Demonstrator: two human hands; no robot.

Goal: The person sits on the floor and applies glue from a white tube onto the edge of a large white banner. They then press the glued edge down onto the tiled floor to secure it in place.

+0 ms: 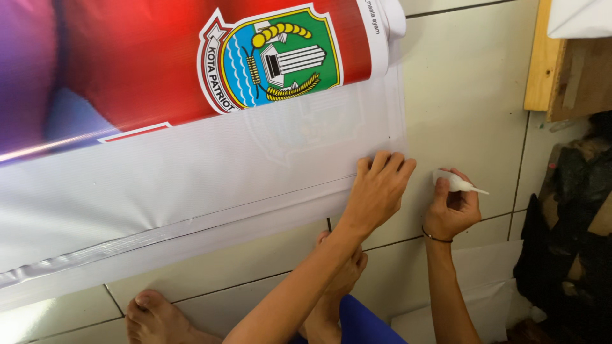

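Where the printed banner [191, 185] is spread over the pale tiled floor [465, 95], its white reverse is turned up and its lower hem is folded into a narrow band.

Left hand [377, 191]: laid palm-down on the banner's corner, fingers extended and close together, nothing gripped; the fold appears to be pressed flat and kept from lifting.

Right hand [451, 207]: closed around a small white squeeze tube [456, 183], the thin nozzle pointed rightward, away from the banner; the tube is held just beside the banner's edge, clear of the material, over bare tile. A dark band is worn at the wrist.

Banner face: red and purple print with a shield-shaped emblem [271, 57], rolled back at the top so that the reverse is exposed.

Bare feet [150, 312]: placed on the floor below the hem.

Also present: white sheets [491, 286] at lower right; a wooden frame [548, 57] at upper right; a dark heap [567, 216] along the right edge.
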